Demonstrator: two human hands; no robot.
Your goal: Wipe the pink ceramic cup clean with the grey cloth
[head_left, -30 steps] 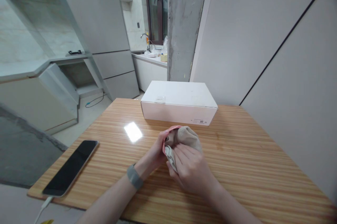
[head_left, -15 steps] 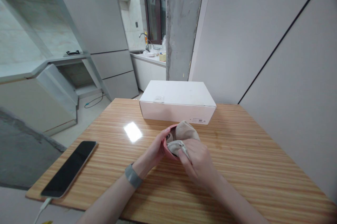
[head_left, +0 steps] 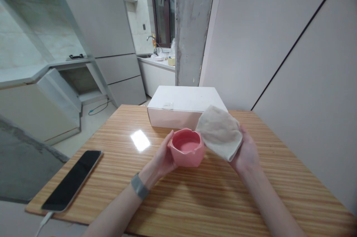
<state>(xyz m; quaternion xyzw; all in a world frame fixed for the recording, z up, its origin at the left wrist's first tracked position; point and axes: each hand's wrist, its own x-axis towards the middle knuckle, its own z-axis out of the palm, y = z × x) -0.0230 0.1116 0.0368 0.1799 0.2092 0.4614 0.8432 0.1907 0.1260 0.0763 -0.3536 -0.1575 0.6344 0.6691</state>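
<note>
My left hand (head_left: 161, 157) grips a pink faceted bowl (head_left: 186, 151) by its left side, holding it just above the wooden table (head_left: 251, 196). The bowl's inside faces up and looks empty. My right hand (head_left: 247, 151) holds a beige cloth (head_left: 219, 132) to the right of the bowl, the cloth draped over my fingers and spread flat. A grey band sits on my left wrist.
A closed white box (head_left: 184, 107) stands behind the bowl at the table's far edge. A black phone (head_left: 73, 179) with a cable lies at the table's left front corner. A wall runs along the right; a fridge and kitchen counter stand beyond the table.
My right hand has pulled the cloth out of the bowl and moved it to the right. The bowl's inside is now uncovered. My left hand still holds the bowl.
</note>
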